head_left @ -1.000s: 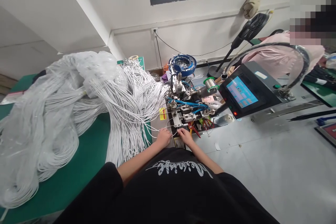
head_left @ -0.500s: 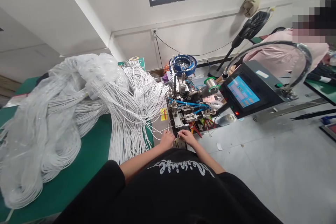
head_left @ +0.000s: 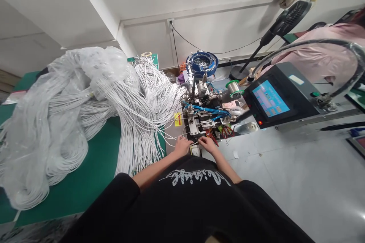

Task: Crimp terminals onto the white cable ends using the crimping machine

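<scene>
- White cable (head_left: 195,143): located at the machine's (head_left: 194,126) near edge, between left hand (head_left: 182,146) and right hand (head_left: 207,144).
- Grip: both appear narrowed on the cable; exact fingertip contact cannot be told.
- Change: camera view shifted; hands little moved, so cable handling is judged uninterrupted.
- Count: two hands, one machine, one blue bowl (head_left: 203,69), one wire spool (head_left: 234,88), one touchscreen (head_left: 270,98).
- Cable bundle (head_left: 148,98): uncountable, laid on green worktop (head_left: 99,152).

White cable (head_left: 195,143) — thin, gently curved
</scene>
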Available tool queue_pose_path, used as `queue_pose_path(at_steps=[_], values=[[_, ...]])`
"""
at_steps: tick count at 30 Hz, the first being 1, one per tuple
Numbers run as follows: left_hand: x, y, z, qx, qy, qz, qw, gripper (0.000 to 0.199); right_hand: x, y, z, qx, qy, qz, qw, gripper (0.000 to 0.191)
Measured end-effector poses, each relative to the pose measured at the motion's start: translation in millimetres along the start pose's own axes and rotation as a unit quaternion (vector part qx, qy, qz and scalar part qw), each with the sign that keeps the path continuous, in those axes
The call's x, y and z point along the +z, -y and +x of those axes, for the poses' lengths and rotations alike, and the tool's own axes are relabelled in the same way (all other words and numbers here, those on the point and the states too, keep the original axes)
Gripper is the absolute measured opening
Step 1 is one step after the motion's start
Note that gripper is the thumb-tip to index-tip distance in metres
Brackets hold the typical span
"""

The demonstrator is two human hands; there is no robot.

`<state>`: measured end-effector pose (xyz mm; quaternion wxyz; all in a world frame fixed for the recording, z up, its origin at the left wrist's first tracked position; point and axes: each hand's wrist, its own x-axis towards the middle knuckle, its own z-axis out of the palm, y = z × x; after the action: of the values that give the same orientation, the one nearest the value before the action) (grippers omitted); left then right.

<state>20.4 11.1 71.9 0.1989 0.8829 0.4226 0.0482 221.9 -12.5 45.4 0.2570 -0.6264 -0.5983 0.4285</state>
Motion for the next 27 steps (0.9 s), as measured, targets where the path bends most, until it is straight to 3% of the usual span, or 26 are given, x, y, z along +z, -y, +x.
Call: queue_pose_path(at_steps=[6,14,27], values=[[1.0,7.1,11.9,0.005,-0.01,-0.009,1.0,0.025,5.0,-6.2,8.4,0.0,-0.052,-0.064,0.997,0.03],[2.7,13.8,6.6,0.009,-0.007,-0.008,1.0,0.03,17.0,-17.2,10.5,0.018,-0.035,-0.074,0.997,0.029],[9.6,18.2,4.6,0.008,-0.041,-0.013,0.999,0.028,17.4,-22.5,14.2,0.023,-0.011,-0.036,0.999,0.025]])
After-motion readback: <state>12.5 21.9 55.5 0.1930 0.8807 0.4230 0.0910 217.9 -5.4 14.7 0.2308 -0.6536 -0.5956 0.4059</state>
